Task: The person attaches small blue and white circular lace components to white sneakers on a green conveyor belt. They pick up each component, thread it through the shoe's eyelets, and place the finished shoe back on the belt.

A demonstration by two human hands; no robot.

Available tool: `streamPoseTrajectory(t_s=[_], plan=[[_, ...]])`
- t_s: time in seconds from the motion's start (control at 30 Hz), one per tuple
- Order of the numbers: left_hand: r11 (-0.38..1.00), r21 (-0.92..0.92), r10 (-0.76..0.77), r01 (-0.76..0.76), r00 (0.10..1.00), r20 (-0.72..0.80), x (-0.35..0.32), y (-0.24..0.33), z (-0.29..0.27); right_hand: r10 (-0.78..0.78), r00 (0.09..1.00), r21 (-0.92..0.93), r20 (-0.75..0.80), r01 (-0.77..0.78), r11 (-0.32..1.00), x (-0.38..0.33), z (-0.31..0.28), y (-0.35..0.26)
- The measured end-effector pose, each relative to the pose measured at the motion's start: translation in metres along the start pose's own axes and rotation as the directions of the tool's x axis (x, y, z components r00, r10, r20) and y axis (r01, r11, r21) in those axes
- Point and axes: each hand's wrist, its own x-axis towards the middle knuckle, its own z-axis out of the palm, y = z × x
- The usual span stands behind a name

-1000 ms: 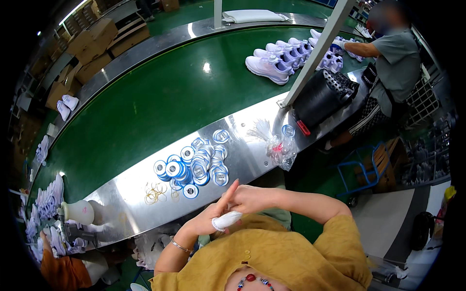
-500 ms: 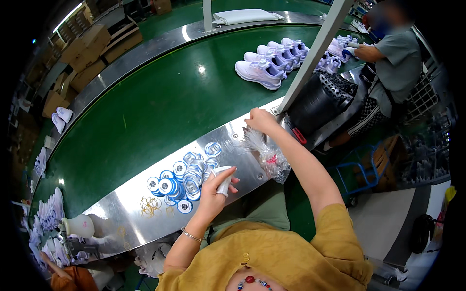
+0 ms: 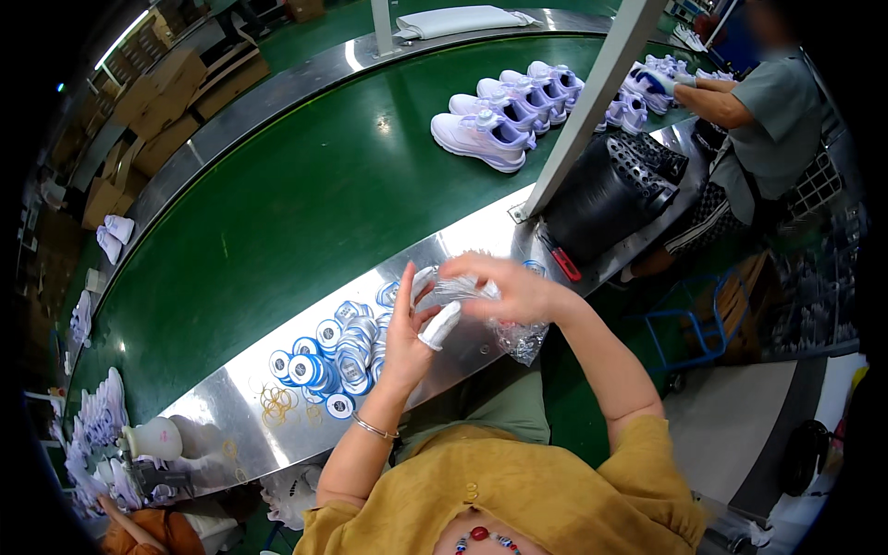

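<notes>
My left hand [image 3: 407, 338] is raised over the metal ledge, fingers spread and white covers on some fingertips. Facing it, my right hand [image 3: 504, 287], smeared by motion, grips a bunch of thin clear plastic strands [image 3: 453, 287]. The strands' free ends reach toward the left fingers; whether they touch is hard to tell. Below my right hand lies a clear plastic bag [image 3: 520, 340], partly covered by it. To the left of my left hand sits a pile of round blue-and-white tags [image 3: 347, 347]. Several yellow rubber bands [image 3: 276, 404] lie beside the pile.
White shoes [image 3: 486, 137] stand in a row on the green conveyor [image 3: 277, 203]. A grey post [image 3: 592, 111] rises from the metal ledge [image 3: 250, 435]. Right of it are a black bin [image 3: 597, 199], a red-handled tool [image 3: 564, 264] and a co-worker [image 3: 772, 120] handling shoes.
My right hand has come back from beside the post toward my left hand, bringing the clear strands. My left hand has turned, its thumb now pointing up and fingers spread.
</notes>
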Motion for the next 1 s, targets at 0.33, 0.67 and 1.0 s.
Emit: streamPoseTrajectory(t_s=[0.33,0.67,1.0], plan=[[0.632,0.649,0.166,-0.423,0.892,0.420,-0.022,0.027,0.016,0.236,0.826,-0.279,0.513,-0.099,0.955,-0.054,0.040,-0.012],[0.710,0.630,0.133,-0.317,0.938,0.321,-0.009,0.009,0.013,0.202,0.730,-0.032,0.653,-0.240,0.970,-0.034,0.004,0.001],[0.764,0.608,0.206,-0.218,0.974,0.091,0.013,-0.024,0.024,0.446,0.886,-0.598,-0.128,-0.427,0.679,0.052,-0.002,0.108]])
